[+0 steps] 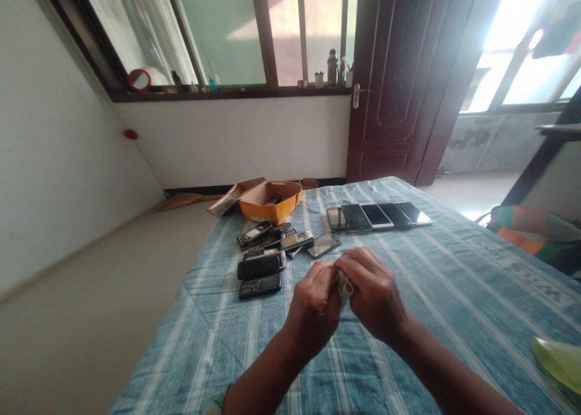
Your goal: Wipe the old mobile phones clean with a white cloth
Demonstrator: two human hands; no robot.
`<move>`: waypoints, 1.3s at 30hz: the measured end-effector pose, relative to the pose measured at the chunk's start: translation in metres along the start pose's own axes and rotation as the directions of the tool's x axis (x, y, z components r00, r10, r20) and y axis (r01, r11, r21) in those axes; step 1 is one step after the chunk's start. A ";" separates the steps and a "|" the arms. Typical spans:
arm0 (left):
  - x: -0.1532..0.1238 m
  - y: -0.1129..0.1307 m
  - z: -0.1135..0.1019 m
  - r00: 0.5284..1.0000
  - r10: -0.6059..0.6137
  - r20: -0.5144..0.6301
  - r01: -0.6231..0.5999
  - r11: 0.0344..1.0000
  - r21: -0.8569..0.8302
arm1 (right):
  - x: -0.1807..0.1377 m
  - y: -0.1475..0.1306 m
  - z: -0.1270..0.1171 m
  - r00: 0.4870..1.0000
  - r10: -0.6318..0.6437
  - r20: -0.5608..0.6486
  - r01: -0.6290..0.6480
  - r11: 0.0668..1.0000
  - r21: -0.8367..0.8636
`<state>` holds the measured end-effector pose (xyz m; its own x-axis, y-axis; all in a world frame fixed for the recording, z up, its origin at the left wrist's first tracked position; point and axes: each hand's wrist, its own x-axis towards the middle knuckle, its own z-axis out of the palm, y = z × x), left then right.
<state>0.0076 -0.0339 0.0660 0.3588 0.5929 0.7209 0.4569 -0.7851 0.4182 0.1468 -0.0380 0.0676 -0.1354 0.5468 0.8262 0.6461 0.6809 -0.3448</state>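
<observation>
My left hand (318, 297) and my right hand (374, 291) meet over the middle of the bed, both closed around a small whitish bundle (345, 286). Only a looped part of it shows between my fingers; whether it is cloth or cord I cannot tell. Just beyond my hands lies a touchscreen phone (324, 244). To the left is a heap of old keypad phones (295, 239), with a black keypad phone (260, 286) nearest me. Farther back on the right, several smartphones lie side by side in a row, among them a white-framed smartphone (376, 216).
An open orange cardboard box (267, 209) stands at the bed's far left edge with something dark inside. Blue striped bedding (436, 342) covers the bed. A yellow-green object (558, 357) lies at the right edge. Beyond are a dark red door (399, 70) and a window sill with bottles.
</observation>
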 end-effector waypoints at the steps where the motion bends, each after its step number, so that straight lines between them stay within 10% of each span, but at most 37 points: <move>1: -0.001 0.000 0.000 1.000 0.000 0.000 0.000 1.000 -0.006 | 0.000 -0.002 0.001 0.999 -0.035 0.025 0.036 0.999 -0.027; 22: -0.001 -0.001 0.003 1.000 -0.003 0.009 0.004 0.999 -0.039 | -0.004 0.009 0.003 0.999 0.019 0.042 -0.013 0.988 -0.153; 31: -0.016 -0.017 0.005 0.946 -0.215 0.244 0.262 0.948 -0.181 | -0.004 0.019 0.003 0.998 0.061 0.012 -0.060 0.996 -0.072; 39: -0.043 -0.024 0.020 0.941 -0.284 0.187 0.318 0.929 -0.188 | -0.002 0.021 0.000 0.998 0.061 0.016 -0.060 0.995 -0.082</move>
<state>-0.0027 -0.0366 0.0143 0.3597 0.8139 0.4563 0.3853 -0.5749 0.7218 0.1606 -0.0243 0.0585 -0.1077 0.5951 0.7964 0.7125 0.6049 -0.3557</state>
